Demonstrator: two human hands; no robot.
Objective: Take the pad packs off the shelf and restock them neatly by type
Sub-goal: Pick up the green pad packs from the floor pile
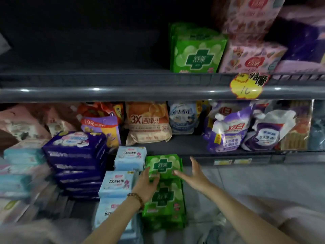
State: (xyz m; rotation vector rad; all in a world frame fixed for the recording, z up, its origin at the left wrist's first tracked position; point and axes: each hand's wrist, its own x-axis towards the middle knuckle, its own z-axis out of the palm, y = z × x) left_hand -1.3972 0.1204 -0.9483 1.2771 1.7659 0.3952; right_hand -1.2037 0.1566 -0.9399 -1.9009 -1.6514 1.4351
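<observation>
On green pack (164,166), left hand (146,184) rests, half-curled.

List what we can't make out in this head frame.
Head view:
- Left hand on upper green pack: gripping or just resting, blurred.
- Pale packs at left edge: blurred, cut off; type unreadable.
- Lower shelf price labels: too small to read.
- Lower green stack: count hidden under its top pack.

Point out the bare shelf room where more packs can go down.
Widest: the upper shelf, bare everywhere left of the upper green packs. Smaller: the front strip of the middle shelf, between the orange bag and the purple pouch. Crowded: lower left, where the navy stack, light blue packs and lower green packs sit tight together.
</observation>
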